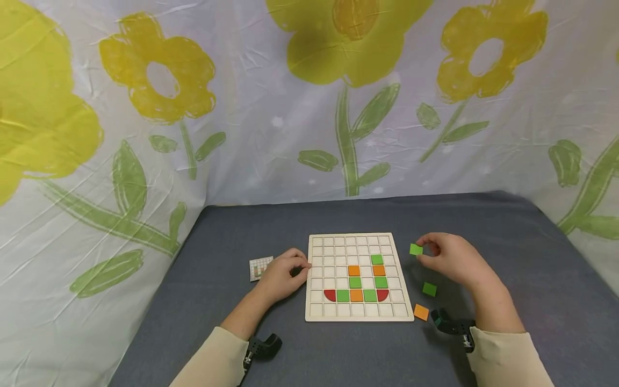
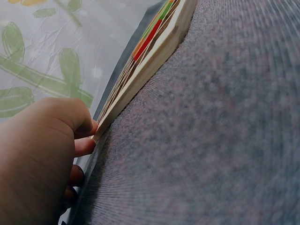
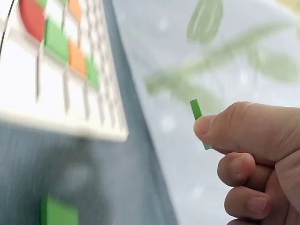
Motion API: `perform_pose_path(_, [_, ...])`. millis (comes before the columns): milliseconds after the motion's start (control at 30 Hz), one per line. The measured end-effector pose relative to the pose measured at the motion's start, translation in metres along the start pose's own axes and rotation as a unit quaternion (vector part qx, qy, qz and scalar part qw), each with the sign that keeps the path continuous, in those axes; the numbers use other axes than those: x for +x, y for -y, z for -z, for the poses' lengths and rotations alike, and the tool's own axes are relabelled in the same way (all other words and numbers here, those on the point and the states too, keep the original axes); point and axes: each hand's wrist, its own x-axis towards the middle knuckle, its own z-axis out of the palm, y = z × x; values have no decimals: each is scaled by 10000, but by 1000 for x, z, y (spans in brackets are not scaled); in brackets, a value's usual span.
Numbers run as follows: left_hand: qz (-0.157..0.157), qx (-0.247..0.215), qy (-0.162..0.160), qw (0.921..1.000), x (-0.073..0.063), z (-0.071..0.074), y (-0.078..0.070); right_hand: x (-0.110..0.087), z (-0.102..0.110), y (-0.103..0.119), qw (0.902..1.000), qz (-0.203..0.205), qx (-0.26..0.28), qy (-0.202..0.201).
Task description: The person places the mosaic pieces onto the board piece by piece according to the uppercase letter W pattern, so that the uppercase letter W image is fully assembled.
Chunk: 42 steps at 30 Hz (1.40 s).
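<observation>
My right hand (image 1: 452,257) pinches a green square tile (image 1: 416,249) between thumb and finger, to the right of the white grid board (image 1: 309,314). In the right wrist view the tile (image 3: 196,108) appears edge-on, held up off the table. My left hand (image 1: 285,273) holds the board's left edge, and the left wrist view puts its thumb and fingertip (image 2: 93,127) right at the wooden rim (image 2: 154,61). Green and orange square tiles and two red quarter-round tiles (image 1: 330,295) sit in the board's cells.
A loose green tile (image 1: 429,289) and an orange tile (image 1: 421,312) lie right of the board. Partly behind my left hand is a small pattern card (image 1: 258,264). A dark cloth covers the table (image 1: 348,355), and a flower-printed curtain (image 1: 261,161) hangs around it.
</observation>
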Motion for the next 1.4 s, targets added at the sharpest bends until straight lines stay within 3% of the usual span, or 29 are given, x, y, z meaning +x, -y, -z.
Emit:
perform_pose_path(233, [-47,-20,-63,10000,-2,1,3,3,-5,49,9991,370,-58,-186])
perform_pose_path(467, [-212,-76,-10,9997,-2,-1,5,10,-26,72,9961,848,-160,-209])
perform_pose_path(900, [-295,-44,-55,9995,-1,0,5,24,-57,101,9902,1316,-372,277])
perform_pose_path(1067, [-309,-28,-65,9995,-1,0,5,34,-71,113,9865,1432,-427,674])
perform_pose_path(1233, [-263,-53,-59,9996,-1,0,5,43,-89,119,9822,1399,-469,1160])
perform_pose_path(1400, [-259,-100,-49,9996,-1,0,6,48,-105,120,9818,1195,-613,1339])
